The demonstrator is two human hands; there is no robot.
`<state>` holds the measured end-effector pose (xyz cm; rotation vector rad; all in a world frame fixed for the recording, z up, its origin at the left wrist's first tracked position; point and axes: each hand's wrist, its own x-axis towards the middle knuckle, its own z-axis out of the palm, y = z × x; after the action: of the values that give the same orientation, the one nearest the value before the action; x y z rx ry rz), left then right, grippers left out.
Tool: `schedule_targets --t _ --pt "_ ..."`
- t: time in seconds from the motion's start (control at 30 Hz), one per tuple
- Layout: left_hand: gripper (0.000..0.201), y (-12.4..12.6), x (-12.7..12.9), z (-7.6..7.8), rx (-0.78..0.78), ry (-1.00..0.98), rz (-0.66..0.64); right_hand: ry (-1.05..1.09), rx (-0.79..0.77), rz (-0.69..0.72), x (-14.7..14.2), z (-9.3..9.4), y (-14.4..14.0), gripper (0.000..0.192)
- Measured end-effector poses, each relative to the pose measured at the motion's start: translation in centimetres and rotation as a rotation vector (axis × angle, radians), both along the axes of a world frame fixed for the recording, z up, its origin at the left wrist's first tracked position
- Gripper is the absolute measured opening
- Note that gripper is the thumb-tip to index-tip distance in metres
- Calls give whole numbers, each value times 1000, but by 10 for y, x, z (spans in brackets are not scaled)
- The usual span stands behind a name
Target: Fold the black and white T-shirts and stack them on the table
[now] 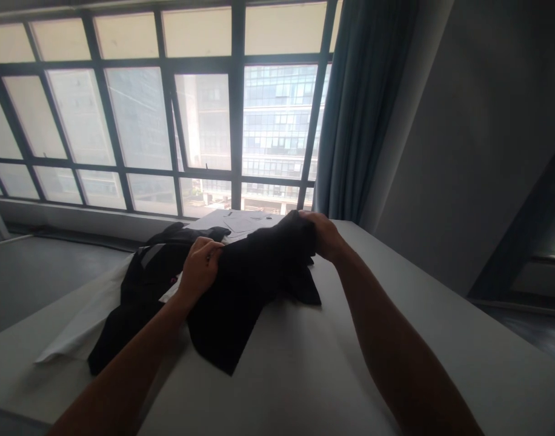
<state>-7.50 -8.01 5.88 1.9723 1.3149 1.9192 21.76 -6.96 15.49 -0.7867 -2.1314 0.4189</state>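
Forearms (389, 336) nearest; left hand (199, 269), right hand (325, 235) both gripping black cloth (248, 278), long axis slanting near-left to far-right.

Partly hidden grip, unreadable papers from where I sit
I lose some fingers of the right grip (326, 235) behind the black cloth (254, 266), whose folds are too dark to follow. The papers (243, 224) are too small to read, the worktop (300, 369) runs off the bottom edge, the curtain (362, 103) off the top.
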Motion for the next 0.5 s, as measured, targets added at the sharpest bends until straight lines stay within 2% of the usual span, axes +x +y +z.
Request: schedule_targets --t 0.07,0.13,0.2,0.3,0.4,0.5 --pt "14 -3 3 0 -20 -37 15 -11 -131 275 -11 5 -22 48" --pt "16 -7 8 2 -89 -122 -92 -112 -205 423 -24 4 -37 48" --pt "17 -12 14 3 -119 -204 -260 -190 -214 392 -38 -3 -39 42" --pt "21 -19 24 4 -114 -277 -467 -344 -247 237 -55 -21 -27 40" --pt "20 -26 27 8 -140 -337 -567 -419 -298 156 -64 -37 -17 69" --pt "21 -31 18 14 -191 -476 -656 -294 -316 151 -70 -43 -12 83"
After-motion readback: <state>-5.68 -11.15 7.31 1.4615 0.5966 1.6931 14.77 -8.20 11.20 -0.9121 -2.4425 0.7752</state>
